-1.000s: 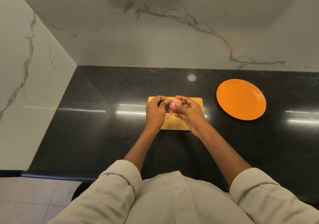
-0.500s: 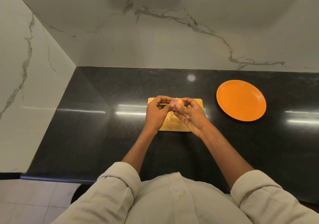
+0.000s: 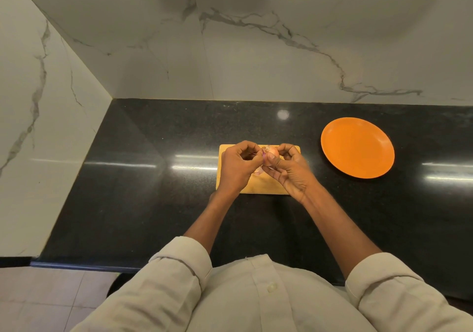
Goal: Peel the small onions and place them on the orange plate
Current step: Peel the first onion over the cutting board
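Black polished stone forms the bench (image 3: 128, 203), with a wooden cutting board (image 3: 266, 187) lying on it near the middle. Above the board both hands meet around one small onion (image 3: 271, 154) — the right hand (image 3: 290, 170) grips it between thumb and curled fingers, and the left hand (image 3: 236, 164) pinches at its left side, where a strip of purple skin shows. A loose bit of peel (image 3: 259, 171) lies on the board beneath. The orange plate (image 3: 357, 147) sits to the right on the bench, well apart from the board.
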Motion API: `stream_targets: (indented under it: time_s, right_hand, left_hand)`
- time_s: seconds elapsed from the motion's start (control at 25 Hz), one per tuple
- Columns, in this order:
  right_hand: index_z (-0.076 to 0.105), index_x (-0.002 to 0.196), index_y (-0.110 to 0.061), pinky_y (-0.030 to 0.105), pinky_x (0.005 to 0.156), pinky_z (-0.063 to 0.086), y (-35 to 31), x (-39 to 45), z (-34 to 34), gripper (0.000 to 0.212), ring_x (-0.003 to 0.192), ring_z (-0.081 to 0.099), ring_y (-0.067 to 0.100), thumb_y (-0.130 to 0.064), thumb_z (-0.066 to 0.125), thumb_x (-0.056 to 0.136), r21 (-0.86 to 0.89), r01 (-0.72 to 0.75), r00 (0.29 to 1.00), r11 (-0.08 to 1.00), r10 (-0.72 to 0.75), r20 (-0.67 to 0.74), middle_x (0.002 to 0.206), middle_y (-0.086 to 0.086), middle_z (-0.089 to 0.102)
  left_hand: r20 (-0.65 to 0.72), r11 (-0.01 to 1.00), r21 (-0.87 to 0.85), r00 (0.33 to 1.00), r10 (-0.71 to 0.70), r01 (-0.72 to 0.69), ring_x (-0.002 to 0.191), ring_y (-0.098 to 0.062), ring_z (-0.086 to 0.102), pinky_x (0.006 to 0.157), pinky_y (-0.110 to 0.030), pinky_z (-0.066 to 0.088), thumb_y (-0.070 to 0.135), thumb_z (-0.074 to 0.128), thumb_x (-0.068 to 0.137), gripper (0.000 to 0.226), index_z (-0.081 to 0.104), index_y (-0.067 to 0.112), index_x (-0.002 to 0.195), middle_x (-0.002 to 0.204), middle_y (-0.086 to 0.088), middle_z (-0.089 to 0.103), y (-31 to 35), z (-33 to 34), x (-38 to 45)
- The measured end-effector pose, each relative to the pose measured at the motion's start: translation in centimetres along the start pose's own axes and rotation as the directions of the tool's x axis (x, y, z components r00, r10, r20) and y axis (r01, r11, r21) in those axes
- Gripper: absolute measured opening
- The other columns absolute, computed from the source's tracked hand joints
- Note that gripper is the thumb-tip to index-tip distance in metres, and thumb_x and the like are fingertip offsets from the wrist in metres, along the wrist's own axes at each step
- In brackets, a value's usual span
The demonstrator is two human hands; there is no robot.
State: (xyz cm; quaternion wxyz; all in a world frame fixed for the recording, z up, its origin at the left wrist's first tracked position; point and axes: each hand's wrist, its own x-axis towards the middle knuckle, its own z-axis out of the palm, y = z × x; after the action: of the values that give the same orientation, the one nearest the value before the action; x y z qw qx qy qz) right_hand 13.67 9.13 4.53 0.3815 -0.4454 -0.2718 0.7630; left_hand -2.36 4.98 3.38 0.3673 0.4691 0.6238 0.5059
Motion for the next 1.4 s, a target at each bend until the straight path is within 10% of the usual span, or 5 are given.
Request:
stream_targets:
  time_s: [1.12,1.4]
  right_hand:
    - [0.062,0.137,-0.013,0.055,0.104,0.055,0.2,-0.1,0.6,0.04,0.12,0.07,0.039,0.002,0.061,0.1,0.217,-0.067,0.997,0.974,0.075,-0.03,0.135,0.018,0.068]
    - [0.066,0.134,-0.008,0.037,0.078,0.067,-0.3,-0.1,0.4,0.03,0.106,0.07,0.034,-0.005,0.055,0.106,0.43,-0.097,0.991,0.898,0.129,-0.045,0.134,0.025,0.062]
  left_hand:
    - [-0.134,0.956,-0.215,0.963,-0.232,0.201,0.091,-0.036,0.077,0.087,-0.049,0.066,0.006,0.074,0.095,0.009,0.07,-0.002,0.098,0.097,-0.019,0.075,-0.4,0.3,-0.4]
    - [-0.218,0.946,-0.201,0.93,-0.296,0.254,0.08,-0.027,0.075,0.087,-0.052,0.062,0.003,0.069,0.096,0.01,0.065,0.01,0.091,0.089,-0.015,0.074,-1.2,-1.0,-0.6]
